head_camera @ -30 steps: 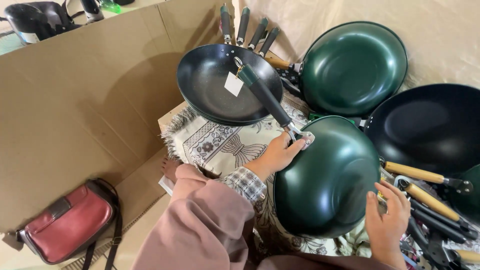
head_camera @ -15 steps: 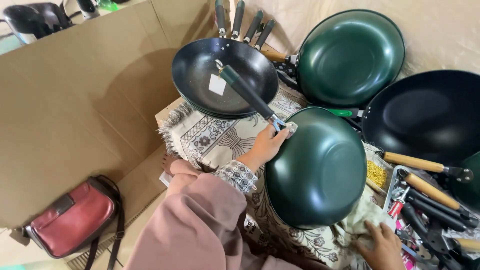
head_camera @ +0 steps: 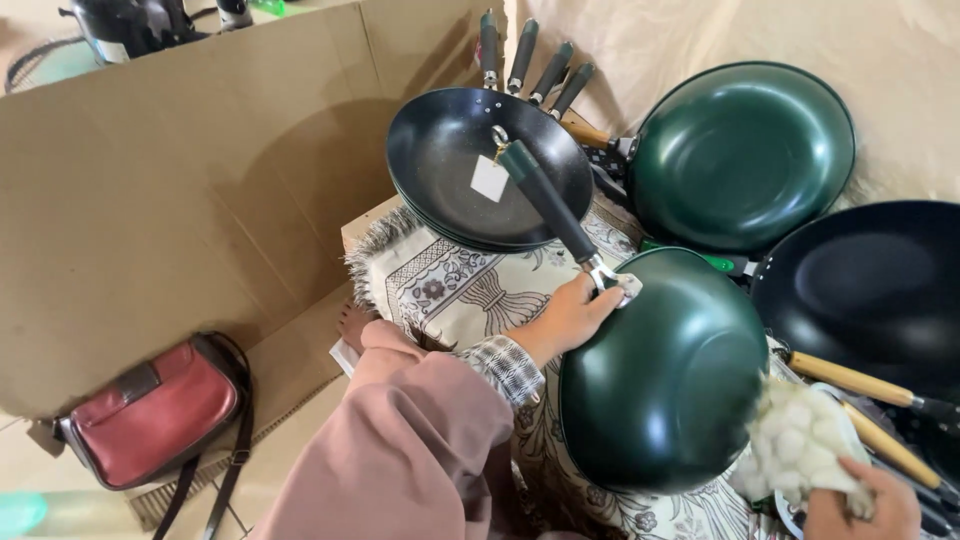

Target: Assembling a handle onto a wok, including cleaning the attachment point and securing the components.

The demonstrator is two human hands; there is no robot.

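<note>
My left hand (head_camera: 575, 316) grips the rim of a dark green pan (head_camera: 662, 375) just below its dark handle (head_camera: 545, 198); the pan is tilted with its underside toward me. My right hand (head_camera: 862, 508), at the bottom right corner, holds a white fluffy cloth (head_camera: 798, 443) pressed against the pan's lower right edge. The pan hangs over a patterned fringed cloth (head_camera: 450, 290).
A stack of black pans (head_camera: 450, 160) lies behind on the cloth. A green pan (head_camera: 740, 155) leans on the back wall, a black wok (head_camera: 868, 290) sits right with wooden handles (head_camera: 850, 378). Cardboard wall (head_camera: 180, 200) and red bag (head_camera: 150, 415) at left.
My right hand came back up with a white cloth and set it against the pan's edge. The green pan stays gripped by my left hand.
</note>
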